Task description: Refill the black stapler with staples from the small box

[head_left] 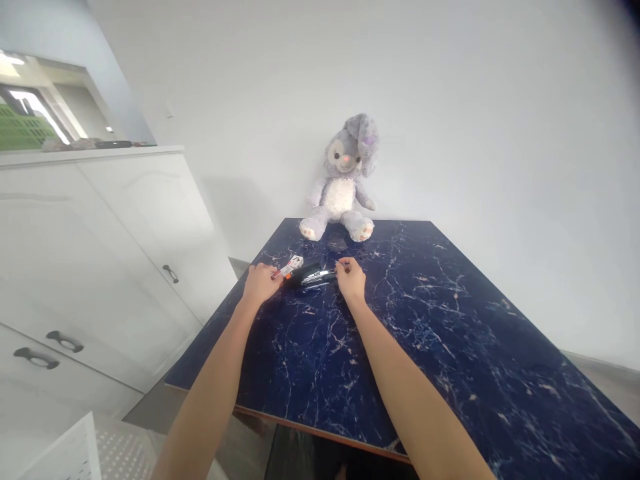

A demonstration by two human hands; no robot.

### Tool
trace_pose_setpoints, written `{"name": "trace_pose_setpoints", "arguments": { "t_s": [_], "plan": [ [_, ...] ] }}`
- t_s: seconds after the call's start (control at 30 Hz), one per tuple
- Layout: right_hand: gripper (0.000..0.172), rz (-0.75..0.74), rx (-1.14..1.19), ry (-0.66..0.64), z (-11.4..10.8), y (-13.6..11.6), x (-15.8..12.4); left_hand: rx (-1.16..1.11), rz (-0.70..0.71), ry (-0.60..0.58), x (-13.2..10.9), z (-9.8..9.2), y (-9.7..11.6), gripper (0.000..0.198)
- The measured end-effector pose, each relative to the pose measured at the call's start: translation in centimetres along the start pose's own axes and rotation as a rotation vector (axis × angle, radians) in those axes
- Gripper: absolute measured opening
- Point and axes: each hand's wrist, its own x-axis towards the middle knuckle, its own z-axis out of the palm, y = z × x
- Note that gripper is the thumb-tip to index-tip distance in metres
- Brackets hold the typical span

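My left hand point(263, 283) is closed at the left end of a small black pouch-like item point(309, 269). A white piece with red and dark marks point(295, 264) sticks out from its fingertips, and a bit of orange shows beside them. My right hand point(351, 280) has thumb and fingers pinched at the right end of a slim, shiny silver, pen-like item point(323, 274). This lies against the dark item, between the two hands. Both hands are low over the blue marbled table point(425, 333). The fingers partly hide what they grip.
A grey plush rabbit point(340, 193) sits at the table's far edge against the white wall. Beneath it lies a small dark, see-through-looking item point(337, 245). White cabinets point(100, 253) stand to the left, and a white perforated basket point(95, 447) is at lower left.
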Motion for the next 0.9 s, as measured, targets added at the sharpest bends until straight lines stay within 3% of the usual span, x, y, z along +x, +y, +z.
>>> {"name": "trace_pose_setpoints", "arguments": {
  "t_s": [0.17,0.3,0.4,0.5,0.6,0.77,0.9],
  "plan": [
    [0.025,-0.036,0.071,0.023,-0.2,-0.1,0.0,-0.266,-0.12,0.078,-0.1,-0.4,0.2,0.022],
    [0.028,-0.072,0.12,0.041,0.2,0.0,-0.1,-0.821,-0.232,0.18,0.2,-0.8,1.1,0.026],
    [0.032,-0.091,0.199,0.009,0.4,-0.3,-1.0,-1.275,-0.291,0.086,0.2,-1.4,2.1,0.034],
    [0.03,-0.115,0.246,-0.089,0.3,-0.8,-2.3,-1.535,-0.268,-0.118,0.0,-2.0,2.9,0.039],
    [0.026,-0.066,0.298,-0.11,-0.1,-1.1,-3.4,-1.57,-0.26,-0.236,-0.3,-2.0,3.4,0.039],
    [0.036,-0.001,0.481,-0.089,-0.2,-1.2,-3.6,-1.397,-0.258,-0.21,-0.6,-1.2,3.9,0.039],
    [0.031,-0.035,0.459,-0.055,-0.4,-1.7,-3.7,-1.241,-0.226,-0.168,-0.7,-0.6,4.3,0.04]
  ]
}}
